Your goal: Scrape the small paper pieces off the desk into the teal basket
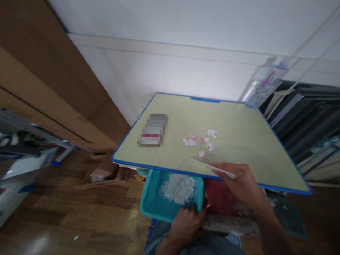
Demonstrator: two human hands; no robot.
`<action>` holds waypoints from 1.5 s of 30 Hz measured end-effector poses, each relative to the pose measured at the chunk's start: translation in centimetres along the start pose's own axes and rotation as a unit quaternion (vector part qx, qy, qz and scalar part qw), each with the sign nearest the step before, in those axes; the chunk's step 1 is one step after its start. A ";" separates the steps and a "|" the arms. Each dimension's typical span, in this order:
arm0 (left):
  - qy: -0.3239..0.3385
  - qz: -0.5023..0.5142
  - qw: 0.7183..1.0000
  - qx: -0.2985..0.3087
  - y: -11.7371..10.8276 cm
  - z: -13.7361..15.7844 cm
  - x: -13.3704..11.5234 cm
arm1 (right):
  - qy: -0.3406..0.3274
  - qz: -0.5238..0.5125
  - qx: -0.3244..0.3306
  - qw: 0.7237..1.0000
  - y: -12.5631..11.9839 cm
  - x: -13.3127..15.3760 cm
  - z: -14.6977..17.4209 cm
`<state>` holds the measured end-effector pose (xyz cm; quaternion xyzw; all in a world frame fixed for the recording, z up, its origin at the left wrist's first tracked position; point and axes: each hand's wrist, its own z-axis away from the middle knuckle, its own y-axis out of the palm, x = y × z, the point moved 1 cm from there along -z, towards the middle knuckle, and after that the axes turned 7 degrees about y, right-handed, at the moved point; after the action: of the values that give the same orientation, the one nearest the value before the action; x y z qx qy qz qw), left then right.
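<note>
Your right hand (236, 177) pinches a white stick (203, 164), several squares (191, 143) beyond. Plenty remain in the basin (160, 208) by your left hand (187, 222), grip unclear.

clear bottle (266, 85) | dark panels (313, 109), right | cardboard box (106, 166) on wooden floor (90, 216), left

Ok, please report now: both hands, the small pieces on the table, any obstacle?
Right hand holds thin white tool over table. Left hand by teal basin, grip unclear. Small pieces scattered on table; nothing seen between them and tool tip.
</note>
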<state>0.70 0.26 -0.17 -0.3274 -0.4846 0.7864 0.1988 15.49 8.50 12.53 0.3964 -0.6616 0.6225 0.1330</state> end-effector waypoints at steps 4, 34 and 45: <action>-0.002 -0.004 1.000 -0.009 0.3 -0.1 0.0 | 0.025 0.064 -0.056 0.996 -1.8 -1.7 -0.3; 0.003 -0.006 1.000 -0.019 0.6 0.0 0.1 | 0.048 0.021 0.007 0.999 -0.4 0.7 -0.9; 0.007 0.001 1.000 -0.014 0.5 0.0 0.2 | 0.045 0.009 0.029 0.999 -0.5 0.9 -0.7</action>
<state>0.60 0.16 -0.65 -0.3362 -0.4941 0.7775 0.1961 15.00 8.83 13.59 0.3655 -0.6401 0.6598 0.1460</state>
